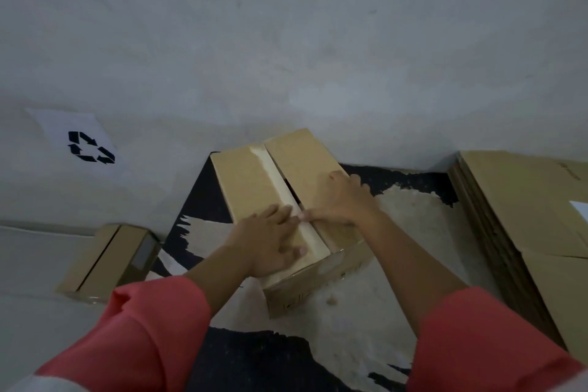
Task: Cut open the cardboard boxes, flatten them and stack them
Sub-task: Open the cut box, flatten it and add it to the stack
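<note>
A brown cardboard box (254,181) lies in the middle on a worn black surface, its top seam covered by a pale tape strip (286,197). A dark gap shows along the seam beside the right flap. My left hand (270,239) rests flat on the left flap at the near end, fingers straight and reaching the tape. My right hand (337,200) lies on the right flap with its fingers at the seam edge; whether they hook under the flap I cannot tell. A stack of flattened cardboard (521,207) lies at the right.
A smaller closed box (108,258) sits at the left near a pale wall. A white sheet with a black recycling symbol (86,143) hangs on that wall. The worn black surface (397,302) shows pale scuffed patches around the box.
</note>
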